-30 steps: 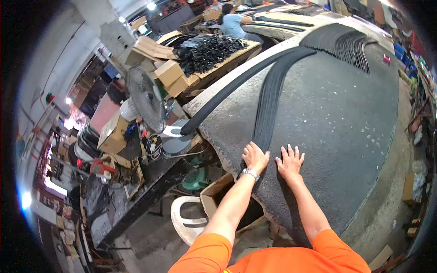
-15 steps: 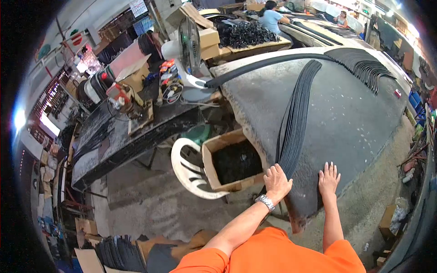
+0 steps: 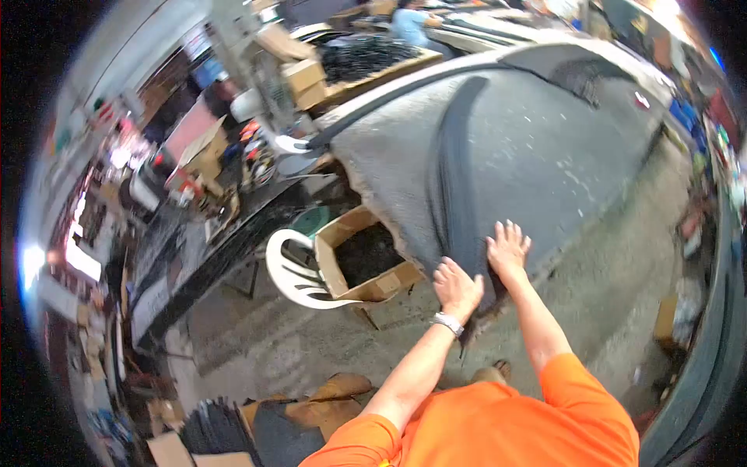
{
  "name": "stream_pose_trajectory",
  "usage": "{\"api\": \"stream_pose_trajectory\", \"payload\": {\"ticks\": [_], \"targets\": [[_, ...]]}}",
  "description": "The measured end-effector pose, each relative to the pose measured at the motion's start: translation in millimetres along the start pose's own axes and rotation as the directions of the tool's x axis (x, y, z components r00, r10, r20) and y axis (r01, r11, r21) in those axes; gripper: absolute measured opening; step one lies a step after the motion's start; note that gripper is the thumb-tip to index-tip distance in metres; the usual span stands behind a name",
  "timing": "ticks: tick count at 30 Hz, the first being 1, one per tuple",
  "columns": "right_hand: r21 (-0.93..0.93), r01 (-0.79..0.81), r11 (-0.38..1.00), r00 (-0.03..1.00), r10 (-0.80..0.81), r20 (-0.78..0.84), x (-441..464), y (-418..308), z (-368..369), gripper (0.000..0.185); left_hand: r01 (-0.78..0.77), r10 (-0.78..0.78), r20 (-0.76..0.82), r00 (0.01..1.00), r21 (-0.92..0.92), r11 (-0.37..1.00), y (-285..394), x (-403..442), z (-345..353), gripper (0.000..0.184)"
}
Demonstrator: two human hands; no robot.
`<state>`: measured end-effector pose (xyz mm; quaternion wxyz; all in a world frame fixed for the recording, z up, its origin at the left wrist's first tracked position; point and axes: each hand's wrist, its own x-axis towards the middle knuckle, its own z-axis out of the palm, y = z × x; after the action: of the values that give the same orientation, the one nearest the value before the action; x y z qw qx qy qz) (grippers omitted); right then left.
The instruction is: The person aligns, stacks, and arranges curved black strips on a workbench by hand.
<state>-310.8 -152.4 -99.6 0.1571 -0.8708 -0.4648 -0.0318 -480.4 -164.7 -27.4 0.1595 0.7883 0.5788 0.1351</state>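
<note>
Okay, strip bundle: long, gently curved sheaf of thin black rubbery-looking strips (image 3: 454, 171), lying lengthwise on the big dark grey worktable (image 3: 537, 156), near end close to the table's near corner.
Handling: my guess is bendy, fairly hefty as a bunch, not fragile. Single strips could slip and fan out, so I'd hold the near end and squeeze both sides together.
Left hand (image 3: 457, 289): over the bundle's near end, fingers slightly bent; blurry, so can't tell if they're gripping. Silver metal-band watch (image 3: 447, 322) on that wrist.
Right hand (image 3: 509, 249): palm down by the bundle's right side, fingers straight, a bit apart, not wrapped round anything.
Tabletop: matte, pale flecks, ragged left edge.
Table's far end: fanned pile of curved black strips (image 3: 537, 61), soft-looking.
Left of the table: open brown cardboard box (image 3: 398, 280), dark stuff inside, right by a white plastic chair (image 3: 282, 268) with a slatted back.
</note>
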Motion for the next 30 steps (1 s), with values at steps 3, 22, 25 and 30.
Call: {"api": "stream_pose_trajectory", "payload": {"ticks": [3, 22, 25, 30], "targets": [[0.146, 0.077, 0.986, 0.987, -0.097, 0.130, -6.4, 18.8, -46.9, 0.054, -0.041, 0.057, -0.111, 0.992, 0.137, 0.990, -3.4, -3.6, 21.9, 0.099], [0.262, 0.161, 0.951, 0.912, -0.245, 0.330, -121.8, 328.5, -84.7, 0.063, 0.458, -0.455, -0.057, 0.889, 0.128, 0.880, 57.2, 49.8, 42.8, 0.115], [0.312, 0.312, 0.898, 0.885, -0.394, 0.248, -73.8, 298.0, -91.8, 0.061, 0.454, -0.442, -0.107, 0.890, 0.157, 0.877, 59.0, 50.2, 49.3, 0.111], [0.381, 0.532, 0.757, 0.785, -0.609, 0.114, 17.3, 235.4, -102.8, 0.057, 0.459, -0.461, -0.013, 0.887, 0.109, 0.882, 72.1, 50.0, 33.4, 0.102]]}}
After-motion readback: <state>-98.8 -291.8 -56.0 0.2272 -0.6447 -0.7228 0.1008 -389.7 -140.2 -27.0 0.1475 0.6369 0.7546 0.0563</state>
